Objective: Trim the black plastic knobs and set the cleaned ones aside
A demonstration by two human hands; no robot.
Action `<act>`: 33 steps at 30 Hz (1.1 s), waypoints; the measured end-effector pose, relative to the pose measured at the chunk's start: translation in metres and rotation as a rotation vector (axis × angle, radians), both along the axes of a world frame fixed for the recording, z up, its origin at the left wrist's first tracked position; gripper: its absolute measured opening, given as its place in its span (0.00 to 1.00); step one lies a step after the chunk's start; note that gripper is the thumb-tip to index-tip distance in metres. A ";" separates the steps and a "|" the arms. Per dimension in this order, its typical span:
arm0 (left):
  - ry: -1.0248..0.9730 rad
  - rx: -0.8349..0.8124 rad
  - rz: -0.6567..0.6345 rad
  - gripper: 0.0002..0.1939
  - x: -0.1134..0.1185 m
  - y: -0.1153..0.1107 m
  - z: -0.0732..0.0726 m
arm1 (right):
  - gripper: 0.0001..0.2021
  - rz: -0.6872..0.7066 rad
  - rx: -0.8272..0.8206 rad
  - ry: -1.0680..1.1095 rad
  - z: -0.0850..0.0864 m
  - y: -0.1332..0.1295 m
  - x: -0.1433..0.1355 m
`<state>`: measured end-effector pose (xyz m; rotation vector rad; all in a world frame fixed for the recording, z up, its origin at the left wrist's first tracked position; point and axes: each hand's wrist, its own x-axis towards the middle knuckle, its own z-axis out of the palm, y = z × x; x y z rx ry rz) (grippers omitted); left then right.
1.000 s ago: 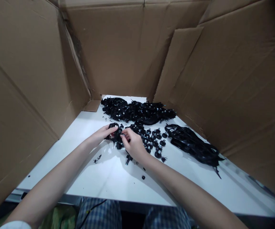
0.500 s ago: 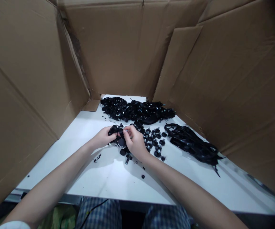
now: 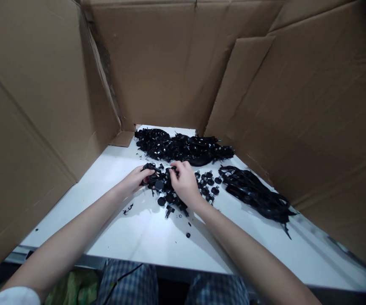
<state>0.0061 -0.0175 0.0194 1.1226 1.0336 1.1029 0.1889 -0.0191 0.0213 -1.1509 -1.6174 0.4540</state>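
Workshop or factory workstation, by the look: white surface [image 3: 122,243] boxed in by tall cardboard panels [image 3: 166,67]; big heap of black parts [image 3: 183,148] at back, loose black discs [image 3: 210,182] with metal studs, stringy black bundle [image 3: 254,192] at right.

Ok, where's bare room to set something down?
The white tabletop is bare between the right forearm and the glossy black stringy bundle, and mostly along the left brown cardboard wall. Small black discs crowd the left hand and right hand, a shaggy black heap behind.
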 end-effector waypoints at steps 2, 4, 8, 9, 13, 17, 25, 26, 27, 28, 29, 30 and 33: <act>-0.032 -0.035 0.011 0.10 0.002 -0.001 0.000 | 0.08 0.036 0.230 -0.280 -0.004 -0.009 -0.006; -0.053 -0.052 0.012 0.13 0.001 -0.003 0.001 | 0.10 0.129 0.358 -0.439 -0.009 -0.015 -0.012; -0.049 -0.056 -0.068 0.15 -0.002 -0.005 0.004 | 0.11 0.245 0.265 -0.396 -0.015 -0.016 -0.015; -0.044 -0.051 -0.088 0.14 -0.003 -0.005 0.005 | 0.09 0.270 0.201 -0.337 -0.016 -0.015 -0.015; -0.040 -0.028 -0.109 0.11 -0.004 -0.003 0.006 | 0.11 0.424 -0.142 0.082 -0.015 -0.006 -0.015; -0.082 -0.007 -0.101 0.08 -0.007 0.001 0.003 | 0.17 0.333 -0.281 0.358 -0.010 0.009 -0.007; -0.328 0.062 -0.157 0.05 -0.025 0.009 0.005 | 0.13 0.138 -0.130 0.127 -0.005 0.013 0.006; -0.371 0.077 -0.149 0.04 -0.028 0.010 0.007 | 0.12 0.109 -0.094 0.063 -0.007 0.012 0.005; -0.411 0.090 -0.141 0.04 -0.030 0.010 0.008 | 0.10 0.062 -0.043 -0.019 -0.009 0.011 0.004; -0.446 0.102 -0.138 0.03 -0.032 0.010 0.010 | 0.08 0.006 0.025 -0.117 -0.011 0.009 0.003; -0.473 0.109 -0.142 0.03 -0.033 0.010 0.011 | 0.07 -0.038 0.106 -0.223 -0.012 0.007 0.001; -0.496 0.112 -0.153 0.03 -0.033 0.009 0.012 | 0.07 -0.050 0.191 -0.328 -0.013 0.005 0.000; -0.537 0.101 -0.206 0.03 -0.029 0.004 0.012 | 0.12 0.135 0.366 -0.527 -0.014 -0.006 -0.008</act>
